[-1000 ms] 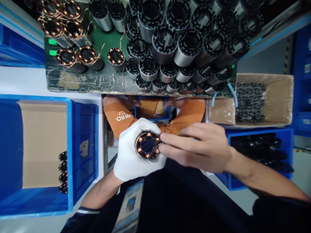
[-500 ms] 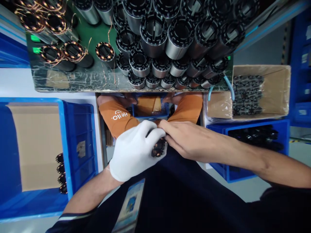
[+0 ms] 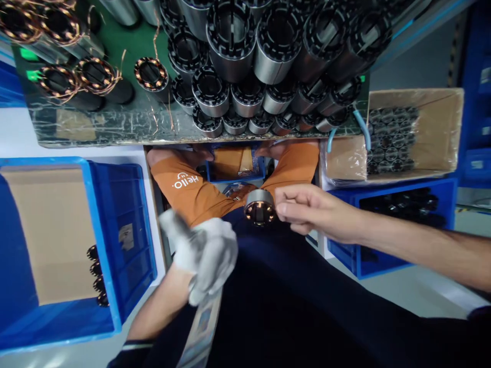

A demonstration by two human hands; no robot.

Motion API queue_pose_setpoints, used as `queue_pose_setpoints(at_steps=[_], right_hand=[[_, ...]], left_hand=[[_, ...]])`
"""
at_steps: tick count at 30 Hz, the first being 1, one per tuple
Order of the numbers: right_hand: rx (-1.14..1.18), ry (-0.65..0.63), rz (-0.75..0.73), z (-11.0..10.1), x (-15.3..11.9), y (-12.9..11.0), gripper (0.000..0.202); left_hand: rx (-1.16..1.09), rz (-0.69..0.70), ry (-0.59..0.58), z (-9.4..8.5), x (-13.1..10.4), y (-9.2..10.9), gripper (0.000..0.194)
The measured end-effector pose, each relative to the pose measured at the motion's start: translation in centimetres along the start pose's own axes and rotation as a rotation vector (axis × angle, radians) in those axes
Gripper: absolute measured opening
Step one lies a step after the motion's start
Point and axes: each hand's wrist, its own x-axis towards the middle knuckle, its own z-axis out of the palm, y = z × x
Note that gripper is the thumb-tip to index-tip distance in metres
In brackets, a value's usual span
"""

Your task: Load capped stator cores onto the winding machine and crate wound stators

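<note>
A metal stator [image 3: 260, 207] with copper windings hangs over my lap in the middle of the view. My bare right hand [image 3: 307, 208] is closed at its right side, thumb and fingers pressed together; whether they grip the stator itself or a wire on it is too small to tell. My left hand [image 3: 205, 250], in a white glove, is apart from the stator at the lower left. It is smeared by motion, and what its fingers do is unclear. Several wound stators [image 3: 151, 75] stand on the green bench top, left of many stators without copper [image 3: 210, 92].
A blue crate [image 3: 102, 245] with a cardboard lining and several stators is at the left. At the right, a cardboard box [image 3: 437, 133] of metal parts sits above a blue bin [image 3: 406, 258] of black parts. The bench edge [image 3: 126, 143] runs across in front.
My gloved left hand has let go of the stator and moved left and down. My right hand has shifted right, the stator now in full view beside it. The view has moved slightly.
</note>
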Motion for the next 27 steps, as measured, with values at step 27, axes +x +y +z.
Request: queue_pose_setpoints(at_steps=[27], right_hand=[[-0.874,-0.065,-0.371,-2.1,-1.5,-4.0,0.040]], left_hand=[[0.613,-0.106,-0.076,2.7,2.5,5.4,0.018]])
